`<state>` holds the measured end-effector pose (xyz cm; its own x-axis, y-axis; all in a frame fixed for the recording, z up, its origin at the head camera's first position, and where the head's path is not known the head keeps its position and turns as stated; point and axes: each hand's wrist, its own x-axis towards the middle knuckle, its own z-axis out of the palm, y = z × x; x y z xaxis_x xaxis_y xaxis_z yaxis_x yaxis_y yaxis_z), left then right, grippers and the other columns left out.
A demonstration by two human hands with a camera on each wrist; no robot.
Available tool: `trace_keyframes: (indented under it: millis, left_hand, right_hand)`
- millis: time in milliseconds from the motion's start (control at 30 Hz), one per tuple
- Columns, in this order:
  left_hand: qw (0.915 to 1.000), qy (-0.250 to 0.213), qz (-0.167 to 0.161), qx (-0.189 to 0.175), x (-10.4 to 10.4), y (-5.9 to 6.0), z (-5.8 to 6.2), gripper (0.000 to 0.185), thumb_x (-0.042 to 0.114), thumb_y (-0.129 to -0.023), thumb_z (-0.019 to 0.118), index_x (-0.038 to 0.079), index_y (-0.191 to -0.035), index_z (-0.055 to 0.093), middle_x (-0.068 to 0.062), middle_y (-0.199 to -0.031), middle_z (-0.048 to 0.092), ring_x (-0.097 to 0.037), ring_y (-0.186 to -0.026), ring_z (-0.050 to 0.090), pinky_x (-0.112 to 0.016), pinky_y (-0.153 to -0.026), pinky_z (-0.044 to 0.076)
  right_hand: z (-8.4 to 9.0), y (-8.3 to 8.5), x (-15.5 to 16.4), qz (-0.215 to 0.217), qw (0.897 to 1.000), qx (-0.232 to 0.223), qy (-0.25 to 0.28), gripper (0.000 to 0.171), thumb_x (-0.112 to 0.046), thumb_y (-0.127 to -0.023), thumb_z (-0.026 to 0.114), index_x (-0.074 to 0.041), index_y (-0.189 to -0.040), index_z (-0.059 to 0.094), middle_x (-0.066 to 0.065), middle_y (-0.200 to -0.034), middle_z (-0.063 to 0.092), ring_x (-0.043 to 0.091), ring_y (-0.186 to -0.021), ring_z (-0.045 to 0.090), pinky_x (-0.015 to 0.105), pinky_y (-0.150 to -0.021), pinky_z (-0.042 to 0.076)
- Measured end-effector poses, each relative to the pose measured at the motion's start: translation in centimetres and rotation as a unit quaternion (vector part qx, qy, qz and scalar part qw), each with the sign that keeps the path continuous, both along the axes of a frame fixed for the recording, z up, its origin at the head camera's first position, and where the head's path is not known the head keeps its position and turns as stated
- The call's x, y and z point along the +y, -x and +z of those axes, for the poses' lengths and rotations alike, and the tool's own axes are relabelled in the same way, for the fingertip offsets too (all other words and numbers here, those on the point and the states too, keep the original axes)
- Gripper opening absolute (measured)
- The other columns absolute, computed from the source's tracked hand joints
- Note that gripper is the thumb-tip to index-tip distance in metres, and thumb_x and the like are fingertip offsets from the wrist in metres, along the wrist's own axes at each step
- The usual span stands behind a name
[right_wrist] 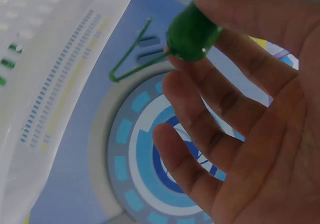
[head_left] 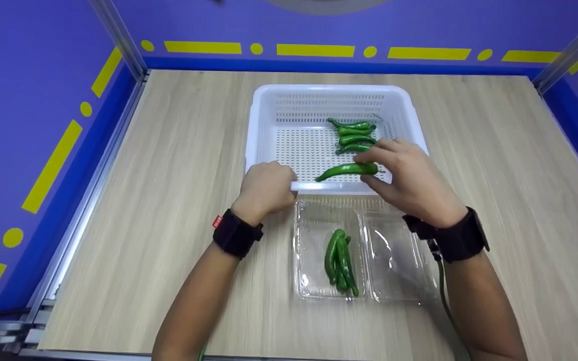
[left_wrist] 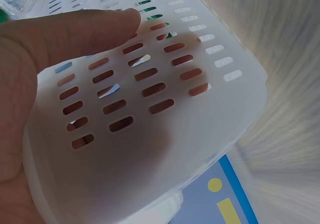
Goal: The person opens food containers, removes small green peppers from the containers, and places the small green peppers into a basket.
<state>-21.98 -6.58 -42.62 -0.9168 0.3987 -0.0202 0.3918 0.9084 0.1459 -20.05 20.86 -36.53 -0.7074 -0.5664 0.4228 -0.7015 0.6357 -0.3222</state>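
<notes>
My left hand (head_left: pixel 269 188) grips the near left corner of a white slotted plastic basket (head_left: pixel 331 89); in the left wrist view its thumb (left_wrist: pixel 95 31) lies along the outer wall. Between thumb and fingertips my right hand (head_left: pixel 412 178) pinches a green chili pepper (head_left: pixel 346 170) by its thick end, over the basket's near rim. The right wrist view shows that pepper (right_wrist: pixel 192 34) with its thin bent stem pointing out. Several more green peppers (head_left: pixel 354 131) lie at the right inside the basket, some partly behind the right hand.
In front of the basket lies an opened clear plastic clamshell box (head_left: pixel 314 250). Several green peppers (head_left: pixel 340 260) are in its left half; the right half is the lid (head_left: pixel 394 255). Blue panels (head_left: pixel 319 30) with yellow marks border the wooden table (head_left: pixel 183 150).
</notes>
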Motion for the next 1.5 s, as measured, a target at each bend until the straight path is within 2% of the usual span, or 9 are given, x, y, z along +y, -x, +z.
trace_keyframes:
  millis: [167, 400, 633, 867, 1067, 1267, 1400, 1500]
  left_hand:
    - [1.0000, 0.001, -0.009, 0.001, -0.1, 0.0, -0.2, 0.032, 0.015, -0.080, 0.062, 0.021, -0.058, 0.040, 0.006, -0.060, 0.045, -0.019, -0.061, 0.055, -0.044, -0.057, 0.052]
    - [1.0000, 0.006, 0.000, 0.003, -0.3, 0.0, -0.1, 0.024, 0.021, -0.084, 0.065, 0.018, -0.062, 0.057, 0.003, -0.063, 0.058, -0.022, -0.064, 0.062, -0.044, -0.059, 0.053]
    - [1.0000, 0.002, 0.003, -0.008, -0.2, -0.1, 0.0, 0.023, 0.020, -0.083, 0.065, 0.019, -0.062, 0.055, 0.004, -0.063, 0.054, -0.021, -0.064, 0.059, -0.043, -0.059, 0.052]
    - [0.9999, 0.000, 0.007, -0.016, -0.2, -0.1, 0.3, 0.016, 0.020, -0.083, 0.067, 0.018, -0.068, 0.064, 0.003, -0.067, 0.062, -0.022, -0.066, 0.061, -0.043, -0.061, 0.053]
    - [0.9998, 0.002, 0.007, -0.016, -0.2, 0.1, 0.4, 0.020, 0.018, -0.082, 0.065, 0.018, -0.063, 0.057, 0.003, -0.064, 0.057, -0.022, -0.065, 0.061, -0.044, -0.060, 0.053]
    - [0.9998, 0.003, 0.007, -0.020, -0.2, 0.2, 0.3, 0.016, 0.019, -0.083, 0.065, 0.017, -0.068, 0.064, 0.001, -0.066, 0.060, -0.023, -0.066, 0.062, -0.045, -0.061, 0.054]
    - [0.9998, 0.004, 0.004, -0.017, 0.0, 0.3, 0.2, 0.012, 0.023, -0.086, 0.067, 0.017, -0.076, 0.071, 0.001, -0.068, 0.063, -0.024, -0.066, 0.063, -0.044, -0.061, 0.054]
    - [0.9997, 0.007, 0.004, -0.022, 0.1, 0.2, 0.0, 0.013, 0.023, -0.086, 0.067, 0.017, -0.075, 0.070, 0.001, -0.067, 0.062, -0.023, -0.065, 0.062, -0.043, -0.060, 0.053]
  right_hand:
    - [-0.4, 0.7, 0.6, -0.045, 0.999, 0.002, 0.013, 0.027, -0.011, -0.083, 0.081, -0.011, -0.108, 0.074, 0.004, -0.098, 0.071, 0.028, -0.090, 0.061, 0.046, -0.080, 0.044]
    - [-0.2, 1.4, 0.4, -0.064, 0.998, -0.003, 0.021, 0.028, -0.012, -0.084, 0.080, -0.009, -0.111, 0.073, 0.007, -0.103, 0.071, 0.029, -0.092, 0.060, 0.046, -0.080, 0.044]
    - [0.8, 2.3, 0.8, -0.071, 0.997, -0.013, 0.006, 0.025, -0.015, -0.086, 0.080, -0.009, -0.109, 0.074, 0.007, -0.099, 0.071, 0.028, -0.090, 0.062, 0.044, -0.079, 0.045]
    - [1.8, 4.4, 1.3, -0.086, 0.994, -0.043, -0.049, 0.024, -0.016, -0.086, 0.078, -0.009, -0.108, 0.073, 0.007, -0.099, 0.073, 0.029, -0.090, 0.066, 0.049, -0.079, 0.044]
    - [1.5, 7.0, 1.3, -0.088, 0.988, -0.079, -0.100, 0.023, -0.015, -0.085, 0.077, -0.009, -0.107, 0.074, 0.007, -0.096, 0.074, 0.029, -0.088, 0.067, 0.047, -0.076, 0.045]
    - [1.4, 9.0, 1.2, -0.097, 0.976, -0.137, -0.141, 0.022, -0.013, -0.085, 0.073, -0.006, -0.106, 0.074, 0.014, -0.095, 0.073, 0.031, -0.086, 0.065, 0.047, -0.077, 0.050]
    - [1.2, 10.0, 1.2, -0.101, 0.967, -0.163, -0.167, 0.020, -0.011, -0.085, 0.073, -0.004, -0.104, 0.075, 0.015, -0.095, 0.073, 0.032, -0.086, 0.066, 0.048, -0.079, 0.052]
    - [0.6, 10.8, 1.3, -0.102, 0.961, -0.174, -0.192, 0.020, -0.011, -0.084, 0.074, -0.004, -0.103, 0.076, 0.016, -0.095, 0.075, 0.031, -0.086, 0.068, 0.049, -0.078, 0.053]
